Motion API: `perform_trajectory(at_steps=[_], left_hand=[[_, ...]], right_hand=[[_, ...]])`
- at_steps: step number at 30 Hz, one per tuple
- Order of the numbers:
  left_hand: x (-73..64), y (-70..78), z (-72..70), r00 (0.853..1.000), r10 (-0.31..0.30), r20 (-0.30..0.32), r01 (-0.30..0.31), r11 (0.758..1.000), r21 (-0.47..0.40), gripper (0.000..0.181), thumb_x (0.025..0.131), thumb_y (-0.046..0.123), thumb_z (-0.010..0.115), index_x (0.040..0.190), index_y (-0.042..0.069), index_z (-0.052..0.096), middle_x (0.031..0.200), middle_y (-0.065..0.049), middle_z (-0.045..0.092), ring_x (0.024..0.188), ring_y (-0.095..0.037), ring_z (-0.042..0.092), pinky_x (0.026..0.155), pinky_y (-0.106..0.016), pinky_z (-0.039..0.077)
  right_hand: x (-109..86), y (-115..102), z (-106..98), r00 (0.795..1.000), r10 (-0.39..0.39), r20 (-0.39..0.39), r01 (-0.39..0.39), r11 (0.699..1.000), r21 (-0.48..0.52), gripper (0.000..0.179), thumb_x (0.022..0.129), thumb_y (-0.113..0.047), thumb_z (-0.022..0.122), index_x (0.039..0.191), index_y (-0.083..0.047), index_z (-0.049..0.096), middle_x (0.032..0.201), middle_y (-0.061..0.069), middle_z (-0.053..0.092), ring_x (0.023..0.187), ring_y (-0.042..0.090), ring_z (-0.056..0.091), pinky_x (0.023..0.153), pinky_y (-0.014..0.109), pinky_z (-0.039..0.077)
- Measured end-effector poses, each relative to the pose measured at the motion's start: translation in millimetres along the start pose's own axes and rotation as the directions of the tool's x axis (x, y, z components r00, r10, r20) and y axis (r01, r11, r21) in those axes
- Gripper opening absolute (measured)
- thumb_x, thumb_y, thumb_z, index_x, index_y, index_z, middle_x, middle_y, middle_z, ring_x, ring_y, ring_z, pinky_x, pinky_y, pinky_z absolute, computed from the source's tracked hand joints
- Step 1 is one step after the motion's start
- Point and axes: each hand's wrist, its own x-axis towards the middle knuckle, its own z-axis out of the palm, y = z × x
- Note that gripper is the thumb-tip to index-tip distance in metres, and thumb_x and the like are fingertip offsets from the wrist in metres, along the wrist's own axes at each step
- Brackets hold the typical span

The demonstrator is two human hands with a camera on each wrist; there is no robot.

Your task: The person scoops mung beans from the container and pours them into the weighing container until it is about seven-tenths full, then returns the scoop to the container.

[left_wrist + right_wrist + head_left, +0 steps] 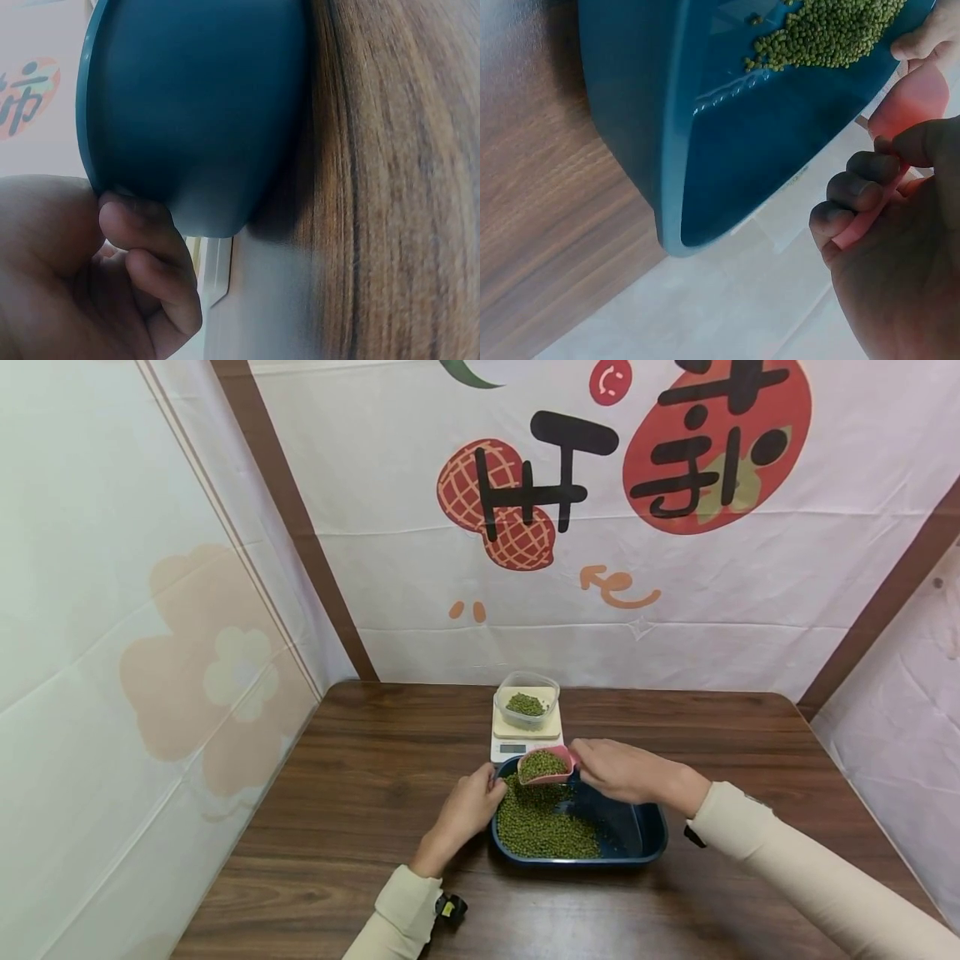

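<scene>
My right hand grips the handle of a pink scoop, which is heaped with green mung beans. The scoop is held over the far left part of a blue basin. Mung beans cover the basin's left side, thinning toward the bare right side. At the basin's far left corner, my left hand pinches the rim between thumb and curled fingers, as the left wrist view also shows. Just behind the basin, a clear plastic container with a small heap of mung beans stands on a white kitchen scale.
The dark wooden table carries the basin and the scale, the scale close to the back edge. A printed cloth hangs behind the table, and cloth walls stand at both sides.
</scene>
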Motion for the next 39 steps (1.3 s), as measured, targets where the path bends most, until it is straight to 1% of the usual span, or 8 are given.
perform_trajectory(at_steps=[7,13,21,24,29,34,39], left_hand=[[0.9,-1.0,0.5,1.0,0.011,-0.004,-0.011,1.0,0.011,0.024,0.111,0.023,0.049,0.089,0.013,0.049,0.063,0.002,0.046,0.045,-0.013,0.045,0.046,-0.028,0.037],[0.5,-1.3,-0.9,1.0,0.015,-0.008,-0.014,1.0,0.011,0.024,0.111,0.022,0.049,0.088,0.013,0.048,0.063,0.002,0.045,0.046,-0.013,0.044,0.047,-0.028,0.036],[0.5,-1.7,-1.5,0.999,0.025,-0.025,-0.024,0.999,0.035,0.025,0.11,0.021,0.051,0.087,0.013,0.048,0.064,0.003,0.044,0.048,-0.012,0.043,0.049,-0.027,0.034],[0.1,-1.5,-1.8,0.999,0.025,-0.024,-0.024,0.999,0.032,0.024,0.11,0.021,0.051,0.087,0.013,0.048,0.064,0.003,0.044,0.048,-0.012,0.043,0.049,-0.028,0.035],[-0.3,-0.9,-2.0,0.999,0.032,-0.028,-0.031,0.999,0.039,0.024,0.109,0.022,0.051,0.087,0.013,0.048,0.064,0.002,0.045,0.049,-0.012,0.044,0.05,-0.028,0.035],[-0.7,-0.3,-1.8,0.999,0.032,-0.027,-0.031,0.998,0.046,0.023,0.109,0.022,0.05,0.087,0.013,0.048,0.064,0.003,0.044,0.05,-0.012,0.043,0.05,-0.027,0.034],[-0.9,0.5,-1.8,0.999,0.031,-0.028,-0.03,0.998,0.048,0.023,0.109,0.021,0.05,0.087,0.013,0.049,0.064,0.003,0.045,0.05,-0.012,0.043,0.05,-0.027,0.034]], right_hand=[[3.3,5.4,-6.2,1.0,0.02,-0.01,-0.02,1.0,-0.002,0.004,0.109,-0.014,0.05,0.106,-0.011,0.049,0.082,-0.003,0.043,0.073,0.012,0.043,0.07,0.033,0.038],[7.2,9.9,-8.3,1.0,0.022,-0.015,-0.023,1.0,-0.017,0.004,0.109,-0.013,0.05,0.105,-0.013,0.049,0.082,-0.003,0.043,0.073,0.012,0.042,0.069,0.032,0.038],[13.3,15.4,-14.6,0.999,0.021,-0.033,-0.022,0.999,-0.026,0.007,0.109,-0.011,0.049,0.102,-0.013,0.047,0.081,-0.002,0.044,0.072,0.012,0.041,0.07,0.032,0.038],[16.1,18.3,-18.6,0.999,0.031,-0.038,-0.032,0.999,-0.025,0.006,0.109,-0.012,0.047,0.104,-0.012,0.048,0.082,-0.002,0.044,0.071,0.012,0.041,0.07,0.032,0.038],[19.1,23.0,-26.1,0.997,0.062,-0.042,-0.062,0.998,0.006,0.005,0.111,-0.012,0.045,0.109,-0.01,0.049,0.083,0.0,0.045,0.072,0.012,0.043,0.071,0.032,0.04],[23.2,27.4,-32.2,0.995,0.096,-0.035,-0.097,0.995,-0.004,0.006,0.111,-0.014,0.045,0.107,-0.011,0.048,0.082,0.0,0.045,0.071,0.014,0.042,0.07,0.034,0.039],[28.4,30.1,-35.6,0.992,0.112,-0.054,-0.112,0.994,0.008,0.009,0.112,-0.014,0.043,0.109,-0.009,0.05,0.083,0.001,0.047,0.072,0.015,0.044,0.071,0.035,0.041]])
